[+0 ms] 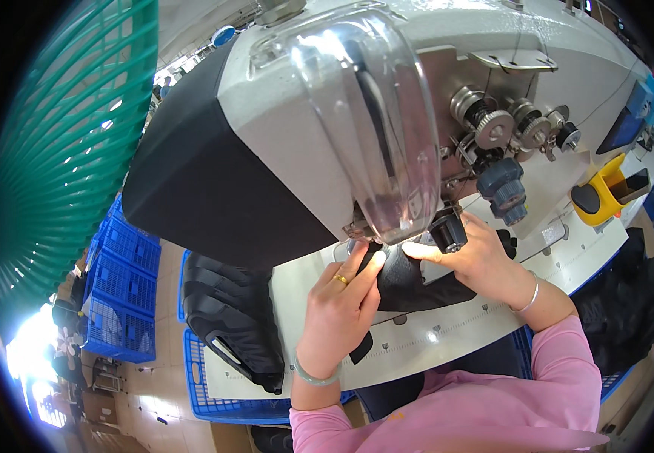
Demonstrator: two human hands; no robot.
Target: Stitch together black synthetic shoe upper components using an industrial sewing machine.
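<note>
Ctr frame: L hand [340, 309] & R hand [481, 260] on blk pc [401, 281], sewing m/c [263, 128] above; can't tell if gripping.

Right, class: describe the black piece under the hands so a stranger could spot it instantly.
Start at the big sewing machine above. Below its clear cover, on the white table, lies the black piece; unlike the black bundle at left, it sits under the left hand and right hand.

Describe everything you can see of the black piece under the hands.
The black piece looks like soft fabric, its middle finely textured. It lies over the white table, partly beneath the machine, its near edge curved. The left hand and right hand touch it from either side; the hands and machine hide its far part.
</note>
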